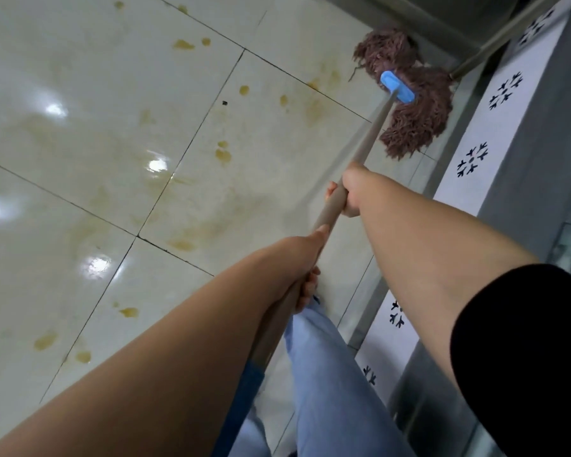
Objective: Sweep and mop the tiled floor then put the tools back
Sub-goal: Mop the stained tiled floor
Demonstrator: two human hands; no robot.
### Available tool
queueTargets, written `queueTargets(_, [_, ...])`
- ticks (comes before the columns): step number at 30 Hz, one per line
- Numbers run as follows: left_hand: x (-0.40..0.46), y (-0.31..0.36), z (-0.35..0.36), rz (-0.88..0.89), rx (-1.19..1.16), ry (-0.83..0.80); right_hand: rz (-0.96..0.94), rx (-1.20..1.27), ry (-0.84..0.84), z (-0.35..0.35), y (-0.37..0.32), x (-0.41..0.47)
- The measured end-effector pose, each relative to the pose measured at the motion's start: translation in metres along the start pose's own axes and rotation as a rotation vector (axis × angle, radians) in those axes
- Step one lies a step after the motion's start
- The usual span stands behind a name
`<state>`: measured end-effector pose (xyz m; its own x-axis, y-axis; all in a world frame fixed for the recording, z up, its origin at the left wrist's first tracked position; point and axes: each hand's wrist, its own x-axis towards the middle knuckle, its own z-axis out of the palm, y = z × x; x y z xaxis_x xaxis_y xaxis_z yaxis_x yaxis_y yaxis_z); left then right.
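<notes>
Yellow-brown stains (223, 155) spread across the tiled floor (80, 94), awaiting the mop. Left hand (305, 268) gripping low on the mop handle (366, 145), right hand (346, 196) clenched higher for leverage. Mop head (419, 110) pressed down at the floor's far right edge, beside the patterned skirting (472, 163).

Large glossy pale tiles (89, 103) with dark grout lines cover the floor, marked by yellowish-brown stains (223, 155) and smears, and bright spots of light (157, 165) reflect off them. Along the right edge runs a white skirting band (495, 133) printed with dark snowflake-like patterns, with a grey wall (541, 143) beside it.
</notes>
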<state>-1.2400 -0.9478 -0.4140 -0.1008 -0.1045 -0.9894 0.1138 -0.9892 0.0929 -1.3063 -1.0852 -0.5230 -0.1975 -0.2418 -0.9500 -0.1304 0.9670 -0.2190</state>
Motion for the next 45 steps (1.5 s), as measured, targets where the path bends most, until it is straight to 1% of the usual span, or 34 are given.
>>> queueTargets(2, [-0.010, -0.030, -0.014, -0.005, 0.009, -0.005, 0.011, -0.013, 0.004, 0.010, 0.028, -0.014])
queueTargets(4, [-0.025, -0.075, -0.039, -0.023, 0.017, 0.015, 0.017, -0.005, -0.021, 0.032, 0.072, -0.036])
queueTargets(9, [-0.072, -0.231, -0.119, -0.125, 0.040, 0.140, 0.094, 0.013, -0.140, 0.112, 0.222, -0.104])
queueTargets(12, [-0.110, -0.322, -0.159, -0.229, 0.019, 0.188, 0.137, 0.036, -0.196, 0.156, 0.315, -0.147])
queueTargets(14, [-0.134, -0.369, -0.176, -0.292, 0.012, 0.231, 0.165, 0.049, -0.239, 0.175, 0.365, -0.174])
queueTargets(16, [-0.147, -0.400, -0.183, -0.316, 0.022, 0.264, 0.187, 0.060, -0.285, 0.184, 0.397, -0.192])
queueTargets(19, [-0.149, -0.411, -0.184, -0.300, 0.007, 0.273, 0.187, 0.061, -0.298, 0.187, 0.408, -0.195])
queueTargets(23, [-0.138, -0.384, -0.177, -0.294, -0.003, 0.249, 0.181, 0.130, -0.307, 0.182, 0.383, -0.179])
queueTargets(27, [-0.118, -0.323, -0.159, -0.279, -0.003, 0.231, 0.146, 0.177, -0.282, 0.170, 0.327, -0.150])
queueTargets(31, [-0.075, -0.221, -0.130, -0.235, 0.001, 0.156, 0.100, 0.150, -0.236, 0.141, 0.223, -0.100])
queueTargets(34, [-0.043, -0.124, -0.107, -0.172, -0.014, 0.077, 0.039, 0.088, -0.263, 0.109, 0.126, -0.060])
queueTargets(36, [-0.021, -0.058, -0.093, -0.089, -0.019, 0.056, -0.038, 0.086, -0.275, 0.091, 0.062, -0.040])
queueTargets(39, [0.011, 0.031, -0.073, 0.077, -0.004, 0.048, -0.130, 0.069, -0.201, 0.079, -0.015, -0.022])
queueTargets(42, [0.037, 0.089, -0.058, 0.163, -0.046, 0.025, -0.208, 0.021, -0.088, 0.074, -0.063, -0.002])
queueTargets(45, [0.059, 0.097, -0.055, 0.137, -0.091, 0.029, -0.182, -0.016, -0.058, 0.071, -0.072, 0.009])
